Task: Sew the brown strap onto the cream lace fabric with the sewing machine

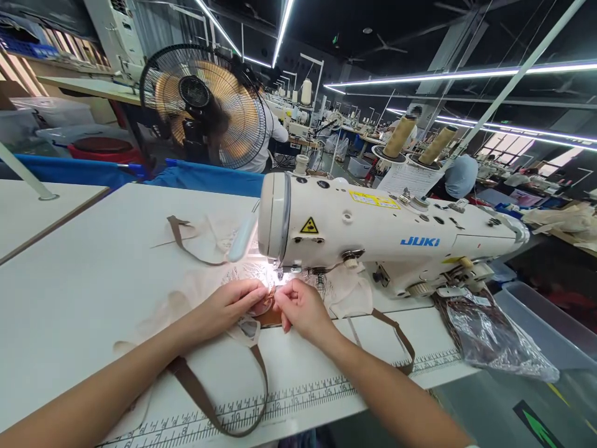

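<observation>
Under the lit needle area of a white JUKI sewing machine point(354, 224), my left hand point(240, 302) and my right hand point(301, 305) meet, fingers pinched. Between their fingertips is a small copper-brown piece point(270, 297), too small to tell its exact kind. Beneath and around my hands spreads a pale beige lace garment point(200, 283), part of it hidden by my left forearm. Its brown strap point(200, 395) loops toward the table's front edge, and another brown strap point(401, 336) curves out on the right.
The white table point(116, 249) has a printed ruler point(308, 395) along its front. A clear plastic bag point(489, 333) with brown material hangs at the right, beside a clear bin point(555, 323). A large fan point(200, 106) stands behind. Thread cones point(400, 137) rise beyond the machine.
</observation>
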A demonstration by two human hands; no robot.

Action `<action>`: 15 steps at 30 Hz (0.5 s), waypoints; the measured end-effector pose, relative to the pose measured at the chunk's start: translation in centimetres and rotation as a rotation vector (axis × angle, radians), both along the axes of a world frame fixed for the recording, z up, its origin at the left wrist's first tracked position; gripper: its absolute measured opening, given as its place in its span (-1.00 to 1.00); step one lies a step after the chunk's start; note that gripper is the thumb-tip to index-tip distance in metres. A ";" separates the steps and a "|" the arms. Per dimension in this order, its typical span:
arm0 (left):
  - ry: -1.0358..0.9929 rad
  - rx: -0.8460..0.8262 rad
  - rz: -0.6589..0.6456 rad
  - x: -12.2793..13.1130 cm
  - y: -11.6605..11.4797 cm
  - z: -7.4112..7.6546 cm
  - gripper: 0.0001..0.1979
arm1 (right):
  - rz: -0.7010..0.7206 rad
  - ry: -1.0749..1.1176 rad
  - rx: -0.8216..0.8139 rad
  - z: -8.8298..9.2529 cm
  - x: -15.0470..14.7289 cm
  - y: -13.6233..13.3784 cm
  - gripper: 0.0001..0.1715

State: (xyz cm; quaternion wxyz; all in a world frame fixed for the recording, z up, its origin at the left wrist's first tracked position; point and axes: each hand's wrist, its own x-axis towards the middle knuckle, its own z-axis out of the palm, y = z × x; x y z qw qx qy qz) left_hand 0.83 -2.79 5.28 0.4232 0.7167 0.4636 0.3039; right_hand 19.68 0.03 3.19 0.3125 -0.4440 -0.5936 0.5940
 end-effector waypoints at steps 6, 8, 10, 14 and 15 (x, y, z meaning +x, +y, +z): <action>0.004 -0.035 0.025 0.1 -0.2 0.2 -0.49 | 0.039 0.023 0.074 -1.3 0.5 0.2 -0.83; -0.025 -0.048 0.001 0.0 -0.2 0.2 -0.50 | 0.059 0.022 0.075 -1.6 0.5 0.2 -0.81; -0.051 -0.082 -0.015 -0.2 -0.2 0.2 -0.52 | 0.074 0.010 0.066 -1.8 0.5 0.2 -0.79; -0.070 -0.122 -0.045 -0.5 -0.1 0.2 -0.54 | 0.101 -0.033 0.032 -1.0 0.5 0.0 -0.82; -0.055 -0.117 -0.053 -0.5 0.0 0.3 -0.53 | 0.109 -0.046 0.024 -0.7 0.5 0.0 -0.83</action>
